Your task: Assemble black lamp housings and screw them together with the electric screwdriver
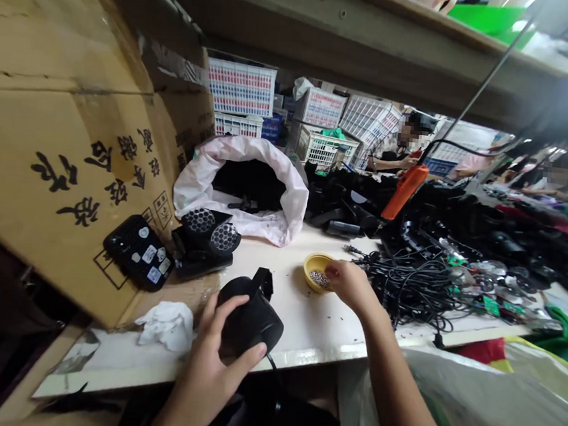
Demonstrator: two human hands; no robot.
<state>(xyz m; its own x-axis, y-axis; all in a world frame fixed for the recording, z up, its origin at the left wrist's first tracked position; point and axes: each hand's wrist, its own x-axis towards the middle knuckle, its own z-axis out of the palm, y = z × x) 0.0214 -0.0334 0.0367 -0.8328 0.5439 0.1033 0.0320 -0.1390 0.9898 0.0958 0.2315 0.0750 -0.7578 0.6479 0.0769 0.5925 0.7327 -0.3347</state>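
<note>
My left hand [209, 360] grips a black cylindrical housing [248, 320] with a short bracket on top, and a thin cable trails from it. My right hand [350, 283] has its fingers pinched over a small yellow bowl [313, 264] of tiny metal screws [319, 279]. I cannot tell whether those fingers hold a screw. A tangle of black cables [410, 285] lies just right of that hand. Two black lamp units with honeycomb lenses [205, 242] and a black panel with white stickers [138, 251] lie beyond my left hand, on the white workbench [313, 330].
A crumpled white cloth [167, 324] lies near the bench's front edge. A large printed cardboard box [80, 140] walls the left side. A white-pink sack [246, 189] holds black parts. An orange power screwdriver [404, 192] hangs overhead. Co-workers [401, 147] sit beyond among white crates [240, 88].
</note>
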